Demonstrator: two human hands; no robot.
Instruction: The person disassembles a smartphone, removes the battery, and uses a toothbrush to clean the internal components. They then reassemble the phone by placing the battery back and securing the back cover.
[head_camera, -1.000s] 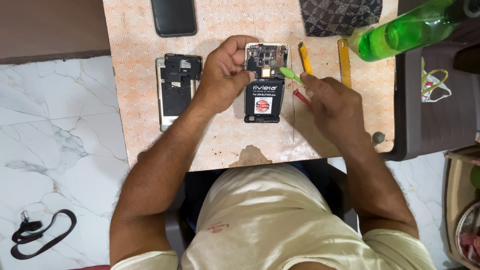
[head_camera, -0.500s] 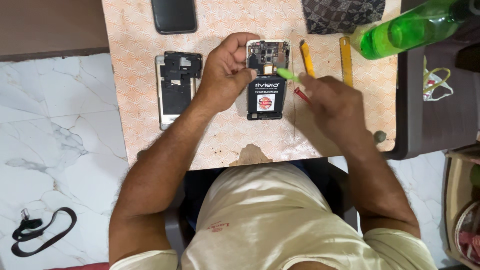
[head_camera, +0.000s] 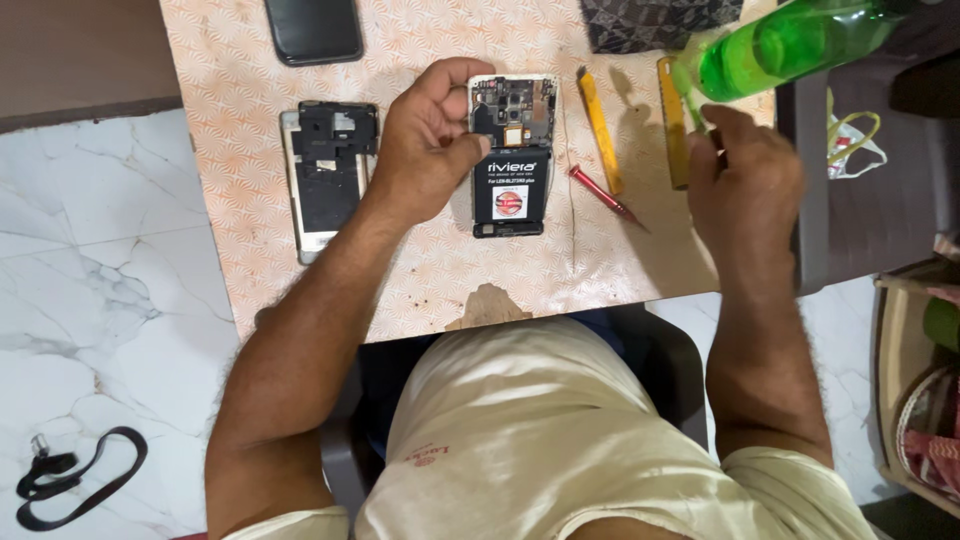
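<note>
An opened phone (head_camera: 510, 190) lies back-up on the patterned table (head_camera: 250, 110), its circuit board and black battery exposed. My left hand (head_camera: 432, 145) grips its upper left edge, with the index finger curled over the top and the thumb on the board. My right hand (head_camera: 745, 170) is off to the right, away from the phone, and holds a thin green tool (head_camera: 688, 100) that points up over a yellow strip (head_camera: 672, 140). Between the hands lie a red screwdriver (head_camera: 605, 195) and a yellow pry tool (head_camera: 598, 125).
A detached phone frame (head_camera: 328, 180) lies left of my left hand. A black phone (head_camera: 312, 28) and a dark patterned pouch (head_camera: 650, 18) sit at the far edge. A green bottle (head_camera: 790, 45) lies at the right. A black strap (head_camera: 70, 480) is on the marble floor.
My right hand has drawn the green tool away from the phone's board and moved right, to the yellow strip. My left hand has stayed on the phone.
</note>
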